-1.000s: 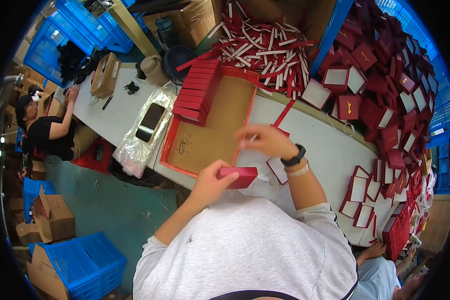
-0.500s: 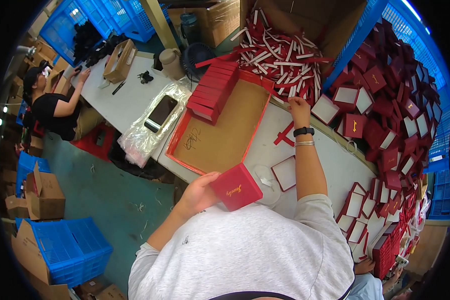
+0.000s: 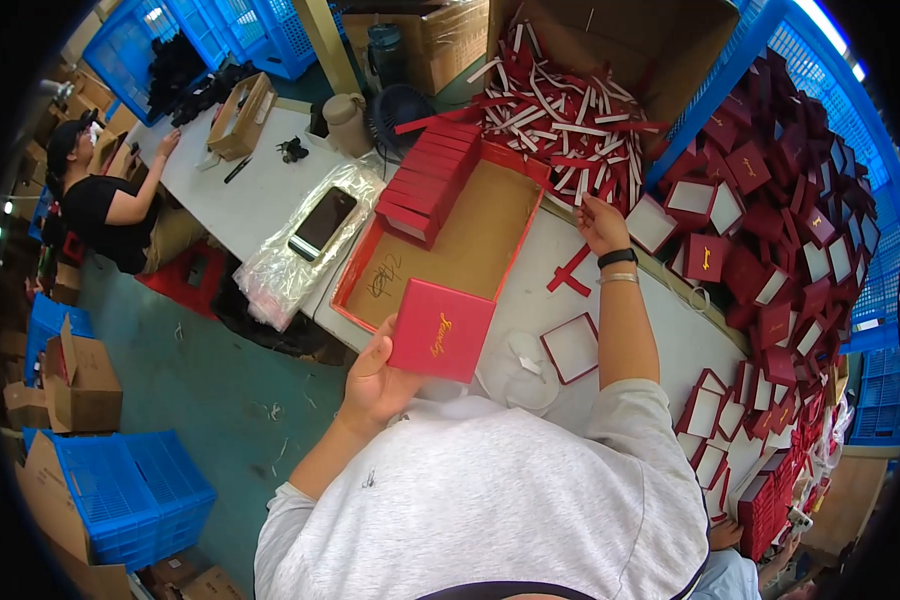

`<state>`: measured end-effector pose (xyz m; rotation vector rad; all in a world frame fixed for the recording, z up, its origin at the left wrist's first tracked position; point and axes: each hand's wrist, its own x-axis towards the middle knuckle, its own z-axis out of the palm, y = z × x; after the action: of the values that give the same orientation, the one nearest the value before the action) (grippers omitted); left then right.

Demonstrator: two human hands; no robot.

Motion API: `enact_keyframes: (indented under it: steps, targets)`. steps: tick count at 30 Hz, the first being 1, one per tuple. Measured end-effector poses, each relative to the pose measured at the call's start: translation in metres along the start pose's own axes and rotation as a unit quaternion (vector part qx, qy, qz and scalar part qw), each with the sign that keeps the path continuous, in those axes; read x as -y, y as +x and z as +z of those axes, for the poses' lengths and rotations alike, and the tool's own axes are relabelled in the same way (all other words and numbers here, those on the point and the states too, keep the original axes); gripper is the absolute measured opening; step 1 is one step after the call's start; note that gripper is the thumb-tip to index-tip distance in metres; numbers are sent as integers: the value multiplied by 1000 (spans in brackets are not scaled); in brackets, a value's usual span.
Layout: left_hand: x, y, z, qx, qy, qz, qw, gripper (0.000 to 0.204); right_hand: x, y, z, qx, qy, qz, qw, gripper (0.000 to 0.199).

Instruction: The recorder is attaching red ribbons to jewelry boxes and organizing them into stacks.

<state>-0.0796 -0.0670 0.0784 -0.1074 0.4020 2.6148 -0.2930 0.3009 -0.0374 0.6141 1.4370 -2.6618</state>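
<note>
My left hand [image 3: 378, 385] is closed on the left edge of a square red gift box [image 3: 442, 330] with gold lettering, held up in front of my chest. Its lettered face is turned up toward me. Farther right, my right hand [image 3: 604, 226] reaches to the near edge of a heap of red and white ribbon strips [image 3: 560, 125]. Thumb and fingers pinch a pale ribbon strip [image 3: 583, 186] there. Red crossed ribbon [image 3: 570, 272] lies on the table below that wrist. Beside it sits an open red box part [image 3: 572, 348] with a white inside.
A shallow red-edged carton [image 3: 450, 285] holds a row of red boxes [image 3: 430, 185]. Left of it, a phone [image 3: 324, 222] lies on clear plastic bags. Many red boxes [image 3: 750, 210] are heaped at the right by a blue crate. A co-worker [image 3: 110, 205] sits at the far left.
My left hand has raised the gift box away from my chest and turned its lettered face more upright. My right hand has shifted slightly at the ribbon heap, and a pale strip now shows at its fingertips.
</note>
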Motion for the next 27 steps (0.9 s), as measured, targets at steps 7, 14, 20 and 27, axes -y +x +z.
enact_keyframes:
  steps: [7, 14, 20, 27]
  targets:
    - [14, 20, 13, -14, 203, 43, 978, 61, 9, -148, 26, 163, -214, -100, 958, 13]
    - [24, 42, 6, 34, 418, 19, 907, 28, -7, -201, 12, 109, -326, -111, 932, 15]
    - [37, 55, 10, 77, 628, 71, 771, 15, -16, -242, 29, 184, -193, -114, 957, 8]
    - [47, 58, 30, 77, 693, 14, 716, 18, -20, -264, 68, 117, -107, -118, 980, 21]
